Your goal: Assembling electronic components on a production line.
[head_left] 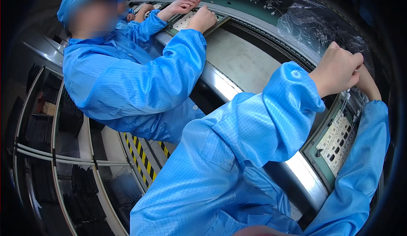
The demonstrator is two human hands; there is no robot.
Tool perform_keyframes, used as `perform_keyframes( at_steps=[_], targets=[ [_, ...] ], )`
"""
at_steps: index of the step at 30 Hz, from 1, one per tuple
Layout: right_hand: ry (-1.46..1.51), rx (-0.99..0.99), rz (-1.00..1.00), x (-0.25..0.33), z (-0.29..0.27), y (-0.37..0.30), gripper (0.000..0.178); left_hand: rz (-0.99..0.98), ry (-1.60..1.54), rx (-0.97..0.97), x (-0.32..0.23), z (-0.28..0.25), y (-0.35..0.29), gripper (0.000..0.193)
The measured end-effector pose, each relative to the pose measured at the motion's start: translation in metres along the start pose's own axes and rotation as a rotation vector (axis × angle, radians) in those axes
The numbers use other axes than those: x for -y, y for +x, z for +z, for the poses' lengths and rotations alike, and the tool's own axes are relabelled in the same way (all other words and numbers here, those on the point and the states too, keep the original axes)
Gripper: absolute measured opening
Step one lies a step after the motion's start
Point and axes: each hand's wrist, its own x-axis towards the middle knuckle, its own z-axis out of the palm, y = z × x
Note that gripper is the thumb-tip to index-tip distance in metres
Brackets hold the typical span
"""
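Observation:
My left hand is raised over the far end of a pale circuit board, its fingers curled inward. The board lies in a green fixture on the conveyor's metal rail. My right hand is pressed against the left one from behind and is mostly hidden by it. Whatever the fingers pinch is out of sight. Small white parts stick up from the board just below both hands. Both my arms wear blue cleanroom sleeves.
A co-worker in a blue suit and cap sits to my left, both hands on another board. A grey conveyor belt runs between us. A clear plastic bag of small parts lies behind. Black trays fill shelves below left.

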Motion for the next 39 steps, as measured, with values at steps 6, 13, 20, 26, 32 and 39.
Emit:
perform_keyframes(
  at_steps=[6, 13, 20, 26, 32, 39],
  targets=[
    [0.119, -0.305, -0.15, 0.048, -0.045, -0.005, 0.021, 0.071, -0.032, -0.069, 0.02, 0.016, 0.003, 0.012],
    [0.276, -0.528, 0.074, 0.089, -0.093, -0.085, 0.03, -0.042, -0.115, 0.379, -0.038, -0.024, -0.008, 0.01],
    [0.391, -0.59, 0.165, 0.052, -0.084, -0.175, 0.02, 0.165, 0.079, 0.619, -0.075, -0.018, -0.074, 0.012],
    [0.526, -0.746, 0.102, 0.057, -0.055, -0.242, 0.015, 0.243, 0.297, 0.533, -0.085, -0.026, -0.095, 0.008],
    [0.709, -0.771, 0.012, 0.049, -0.034, -0.285, 0.015, 0.213, 0.27, 0.571, -0.085, -0.024, -0.099, 0.008],
    [1.154, -0.635, -0.396, 0.028, -0.037, -0.282, 0.015, 0.172, 0.27, 0.616, -0.085, -0.026, -0.079, 0.009]
  ],
)
